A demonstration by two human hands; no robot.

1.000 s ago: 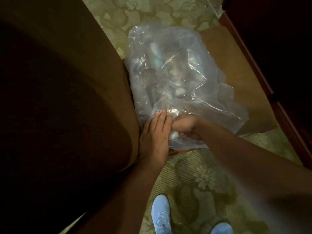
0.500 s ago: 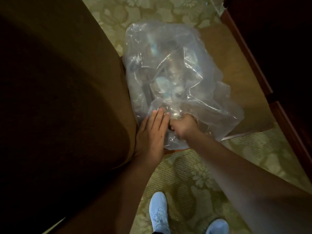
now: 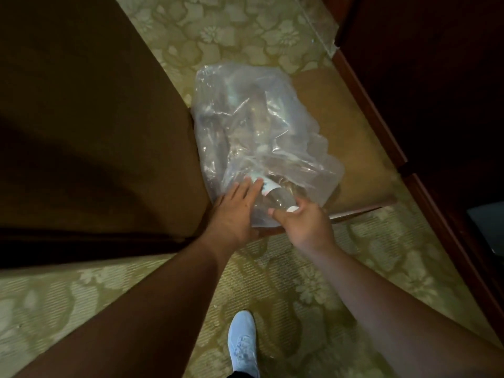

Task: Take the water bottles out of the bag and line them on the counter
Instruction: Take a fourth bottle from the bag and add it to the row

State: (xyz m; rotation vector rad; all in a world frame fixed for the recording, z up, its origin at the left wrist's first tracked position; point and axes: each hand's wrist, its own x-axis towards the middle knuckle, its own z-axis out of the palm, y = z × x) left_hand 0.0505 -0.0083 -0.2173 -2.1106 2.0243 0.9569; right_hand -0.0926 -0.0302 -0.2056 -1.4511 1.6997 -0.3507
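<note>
**Left hand** (image 3: 231, 211): your forearm comes in from the lower left. The palm faces down, with the fingers straight and close together. It lies flat on the near left side of the bag, pressing the plastic and clasping nothing.

**Right hand** (image 3: 305, 225): your forearm comes in from the lower right, with the wrist bent slightly inward. The fingers and thumb are curled round the capped neck of a water bottle, gripping it.

**Water bottle** (image 3: 276, 196): clear, lying on its side at the bag's near end. Its white cap points toward you and a pale label band sits further in, just beside your left fingertips. You cannot tell whether it is already clear of the plastic.

**Bag** (image 3: 261, 137): clear and crumpled, lying on a brown cushioned seat (image 3: 349, 137). Its left side is against a large brown upholstered block (image 3: 81, 118). Dim shapes show inside; their number cannot be told.

**Surroundings**: a green floral carpet (image 3: 286, 282) is underfoot, with one pale shoe (image 3: 242, 342) below the hands. A dark wooden cabinet (image 3: 422, 77) stands on the right.
</note>
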